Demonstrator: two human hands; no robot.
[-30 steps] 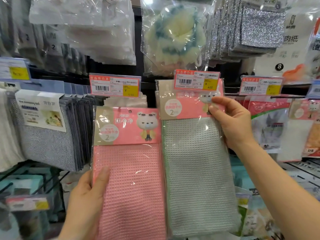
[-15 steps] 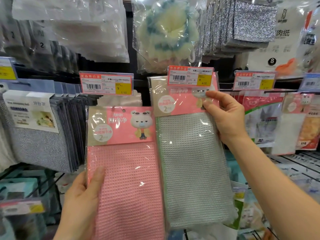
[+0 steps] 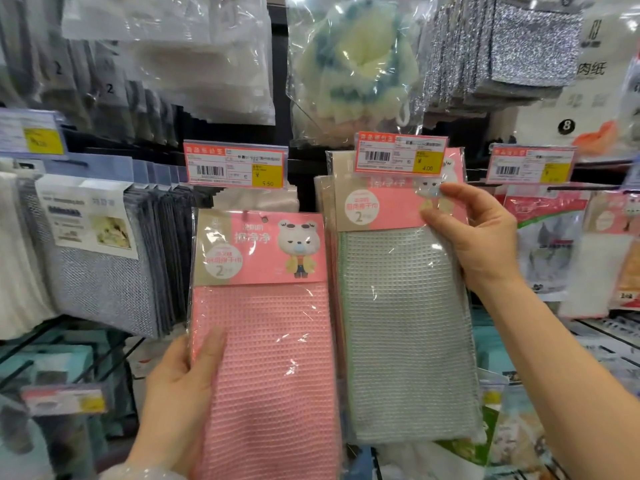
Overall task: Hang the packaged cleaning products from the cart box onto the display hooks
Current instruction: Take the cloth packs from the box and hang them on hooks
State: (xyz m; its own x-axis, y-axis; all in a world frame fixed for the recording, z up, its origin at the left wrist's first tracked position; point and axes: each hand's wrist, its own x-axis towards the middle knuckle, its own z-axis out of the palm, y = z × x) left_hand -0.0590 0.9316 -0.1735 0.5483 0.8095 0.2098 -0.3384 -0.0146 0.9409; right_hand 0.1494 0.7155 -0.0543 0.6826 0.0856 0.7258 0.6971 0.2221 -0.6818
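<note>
The left hand (image 3: 180, 393) gripped the pink cloth pack (image 3: 266, 341) by its lower left edge, thumb across the front. Just beside it, the right hand (image 3: 485, 244) pinched the grey cloth pack's (image 3: 405, 323) header card, up under the 4.00 price tag (image 3: 401, 153). Behind hung a bagged bath pouf (image 3: 353, 60) and silver scrubber pads (image 3: 533, 46).
</note>
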